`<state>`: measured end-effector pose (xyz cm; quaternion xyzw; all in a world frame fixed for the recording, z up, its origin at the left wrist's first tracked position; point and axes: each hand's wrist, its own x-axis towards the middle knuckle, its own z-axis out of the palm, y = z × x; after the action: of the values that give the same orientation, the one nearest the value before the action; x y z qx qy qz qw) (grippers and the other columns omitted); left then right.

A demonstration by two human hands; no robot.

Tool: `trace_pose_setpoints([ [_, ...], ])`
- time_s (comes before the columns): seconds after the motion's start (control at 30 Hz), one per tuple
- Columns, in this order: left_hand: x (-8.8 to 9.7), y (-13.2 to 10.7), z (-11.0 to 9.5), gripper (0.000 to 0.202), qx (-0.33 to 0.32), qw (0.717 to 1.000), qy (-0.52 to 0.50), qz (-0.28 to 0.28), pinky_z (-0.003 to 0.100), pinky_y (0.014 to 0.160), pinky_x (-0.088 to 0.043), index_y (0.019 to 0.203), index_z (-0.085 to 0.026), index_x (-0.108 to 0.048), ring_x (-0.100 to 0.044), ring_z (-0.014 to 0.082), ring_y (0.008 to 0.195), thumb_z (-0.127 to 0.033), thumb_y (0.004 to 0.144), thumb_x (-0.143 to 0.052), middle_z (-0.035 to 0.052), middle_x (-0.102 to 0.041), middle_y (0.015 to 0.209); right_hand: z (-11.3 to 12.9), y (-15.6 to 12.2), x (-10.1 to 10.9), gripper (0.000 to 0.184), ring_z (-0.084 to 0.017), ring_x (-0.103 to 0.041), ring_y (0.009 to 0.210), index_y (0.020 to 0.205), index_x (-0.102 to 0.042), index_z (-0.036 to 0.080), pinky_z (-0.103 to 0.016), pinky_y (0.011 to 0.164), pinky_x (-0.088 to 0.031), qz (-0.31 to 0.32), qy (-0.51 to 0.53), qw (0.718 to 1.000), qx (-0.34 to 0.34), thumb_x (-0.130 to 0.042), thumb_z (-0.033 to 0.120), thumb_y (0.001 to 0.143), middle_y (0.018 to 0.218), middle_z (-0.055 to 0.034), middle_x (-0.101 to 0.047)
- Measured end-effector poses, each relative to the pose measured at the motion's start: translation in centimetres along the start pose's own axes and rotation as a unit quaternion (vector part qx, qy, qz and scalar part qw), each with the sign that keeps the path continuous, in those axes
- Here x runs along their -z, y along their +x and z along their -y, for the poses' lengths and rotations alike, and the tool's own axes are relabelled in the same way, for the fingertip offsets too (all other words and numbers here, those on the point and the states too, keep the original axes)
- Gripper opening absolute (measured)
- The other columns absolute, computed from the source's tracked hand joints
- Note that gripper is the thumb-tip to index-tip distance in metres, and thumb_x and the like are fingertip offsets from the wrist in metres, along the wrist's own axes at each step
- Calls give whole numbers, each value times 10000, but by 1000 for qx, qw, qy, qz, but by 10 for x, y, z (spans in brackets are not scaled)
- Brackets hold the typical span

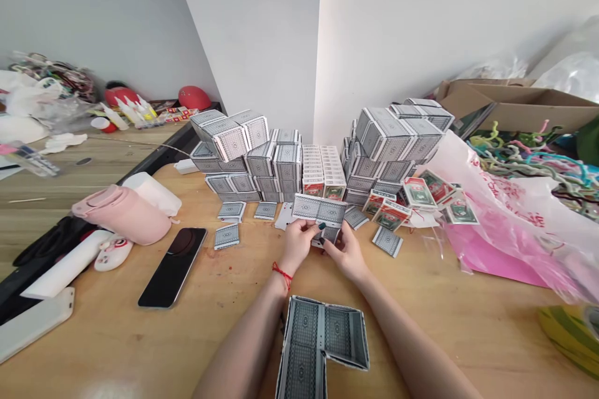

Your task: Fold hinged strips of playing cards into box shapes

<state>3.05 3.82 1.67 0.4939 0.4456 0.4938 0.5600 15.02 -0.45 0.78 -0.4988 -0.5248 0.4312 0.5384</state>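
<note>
A piece built from joined playing cards (320,209), with patterned grey backs showing, is held up near the middle of the table. My left hand (298,242), with a red string bracelet at the wrist, pinches its left lower part. On the other side, my right hand (347,254) grips its right lower part, both thumbs meeting near the middle. Between my forearms lies an L-shaped open tray made of cards (306,336). Just behind my hands, a few cards (284,215) lie on the table. The fingers behind the held piece are partly hidden.
Stacked card-built blocks stand at the back left (234,143) and back right (393,137), with card boxes (324,168) between them. A phone (173,268) and a pink tumbler (121,215) lie left. Pink plastic wrapping (505,243) and a cardboard box (519,100) are right.
</note>
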Motion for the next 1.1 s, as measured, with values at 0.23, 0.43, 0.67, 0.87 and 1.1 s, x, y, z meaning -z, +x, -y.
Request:
trace_pose_setpoints([
  [0.23,5,-7,-5,183,-176,968,177,31,301,774,-406,829,-193,-679,-540,197,850,-301,789,-537,72,-635,832,-5,11,4,394,-216,-610,900,971,-487,206,-390,818,-480,-89,90,991,-36,-684,247,633,993,-64,-641],
  [0.43,17,-2,-7,200,-270,911,303,-72,357,875,-374,908,-215,-656,-509,216,918,-219,821,-476,79,-629,888,-5,12,13,356,-218,-625,866,925,-506,209,-378,770,-496,-133,91,985,-57,-690,271,625,977,-53,-659],
  [0.67,37,11,8,388,-220,821,488,-197,424,929,-362,1088,-157,-552,-454,274,1062,-229,711,-608,121,-552,1088,-7,12,14,375,-225,-612,871,962,-512,198,-364,747,-493,-137,81,986,-45,-669,343,654,986,-72,-652],
  [0.87,44,16,14,452,-197,812,520,-178,422,923,-372,1061,-144,-563,-459,289,1057,-337,664,-661,130,-539,1082,-10,15,14,465,-219,-596,933,1019,-441,217,-389,825,-466,-166,85,982,-37,-683,326,637,1055,-73,-616],
  [1.1,38,12,12,462,-231,807,524,-144,421,912,-365,1032,-163,-584,-458,289,1056,-414,653,-667,128,-544,1065,-2,14,13,584,-205,-621,883,1070,-387,228,-367,780,-498,-189,122,974,-37,-720,307,597,1066,-75,-606],
])
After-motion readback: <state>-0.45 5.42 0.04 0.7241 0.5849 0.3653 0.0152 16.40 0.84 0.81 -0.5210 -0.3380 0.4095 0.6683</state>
